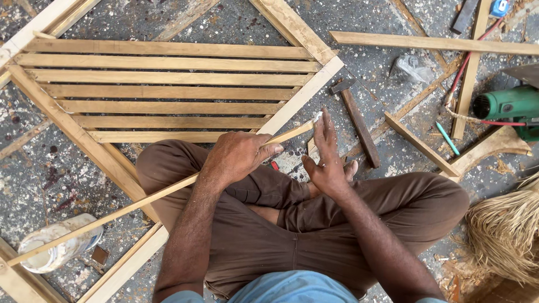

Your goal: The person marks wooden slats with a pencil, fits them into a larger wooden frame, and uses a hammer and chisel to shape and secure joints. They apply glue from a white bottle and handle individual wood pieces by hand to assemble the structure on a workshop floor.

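- While the left hand (pixel 238 157) is clenched around a long thin wooden strip (pixel 151 196), the right hand (pixel 325 160) is open, fingers straight and together, their tips against the strip's far end, where a bit of white shows; whether that is glue or something else I cannot tell.
- Judging by this, the step in hand is dressing or coating the strip's end; the fingertip contact calls for a light, steady touch while the other hand keeps the strip from turning.
- Left forearm comes in from below, wrist bent slightly, knuckles up, thumb pointing along the strip toward the tip.
- Right forearm runs up from the lower right, wrist straight, palm turned left, thumb spread apart from the fingers.
- Both hands sit above the crossed legs in brown trousers (pixel 314 224); a bare foot shows just beside the right hand.
- Running down to the lower left, the strip passes over a white plastic bottle (pixel 56 249) lying on the speckled floor (pixel 50 174).
- Just ahead of the knees lies a slatted wooden frame (pixel 168 90), set at an angle.
- Near the right hand, a hammer (pixel 356 120) lies on the floor.
- Farther right are loose battens, a teal pencil (pixel 447 138), a green power tool (pixel 508 106) and a heap of straw-like fibre (pixel 505 230).
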`<state>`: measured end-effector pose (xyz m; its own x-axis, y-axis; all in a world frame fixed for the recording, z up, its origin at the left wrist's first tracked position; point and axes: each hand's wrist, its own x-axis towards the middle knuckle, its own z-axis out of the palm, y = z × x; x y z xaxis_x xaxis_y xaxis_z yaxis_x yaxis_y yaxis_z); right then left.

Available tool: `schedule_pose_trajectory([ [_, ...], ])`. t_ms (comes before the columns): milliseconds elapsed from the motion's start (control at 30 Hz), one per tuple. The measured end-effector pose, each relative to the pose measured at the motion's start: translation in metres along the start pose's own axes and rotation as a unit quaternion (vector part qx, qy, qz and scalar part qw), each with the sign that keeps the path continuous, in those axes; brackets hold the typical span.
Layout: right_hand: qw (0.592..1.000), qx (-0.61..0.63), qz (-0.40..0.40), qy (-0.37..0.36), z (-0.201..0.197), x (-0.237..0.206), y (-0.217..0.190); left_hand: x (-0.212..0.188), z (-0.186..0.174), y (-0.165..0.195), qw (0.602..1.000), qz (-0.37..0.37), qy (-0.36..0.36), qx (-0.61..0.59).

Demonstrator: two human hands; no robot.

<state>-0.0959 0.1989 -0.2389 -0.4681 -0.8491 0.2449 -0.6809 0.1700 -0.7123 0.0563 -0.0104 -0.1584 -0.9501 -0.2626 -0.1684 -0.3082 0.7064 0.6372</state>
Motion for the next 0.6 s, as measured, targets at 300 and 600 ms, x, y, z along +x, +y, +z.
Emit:
schedule_pose_trajectory([
  [300,0.977,-0.208,-0.016,0.045,-0.019,-0.015,0.001,-0.001,-0.001,0.0,1.0,0.009,0.015,0.011],
  [600,0.955,-0.292,-0.011,0.057,-0.03,-0.003,0.0,-0.002,-0.001,0.003,1.0,-0.01,-0.007,0.014],
])
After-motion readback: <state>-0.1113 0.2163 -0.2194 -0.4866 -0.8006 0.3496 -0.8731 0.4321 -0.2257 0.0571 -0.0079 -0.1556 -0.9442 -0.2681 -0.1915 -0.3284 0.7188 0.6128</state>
